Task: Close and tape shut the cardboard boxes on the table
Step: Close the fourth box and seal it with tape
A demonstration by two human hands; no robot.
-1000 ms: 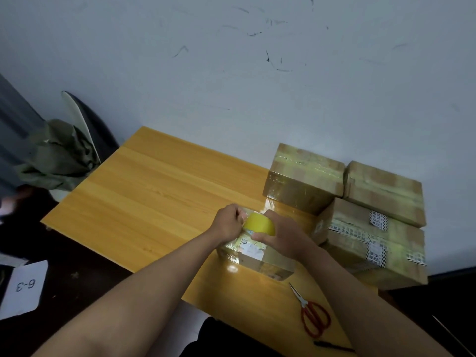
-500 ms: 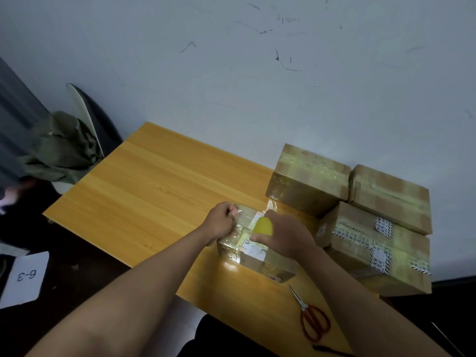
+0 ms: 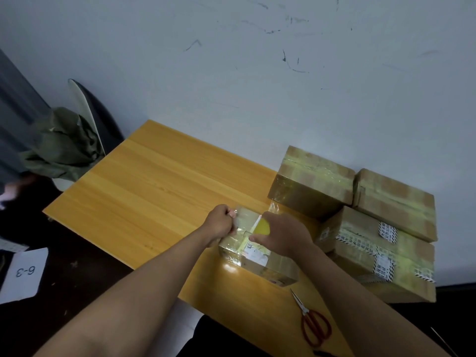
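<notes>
Left hand pinches glossy clear tape at the small cardboard box. Right hand grips round yellow tape roll above it, on grained wooden table.

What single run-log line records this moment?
left hand: pinches tape end | right hand: grips tape roll | small box: on table | scissors: idle

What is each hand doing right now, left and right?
Left hand: fingers curled, pinching the tape end at the small box's far corner.
Right hand: gripping the yellow tape roll over the box.
</notes>
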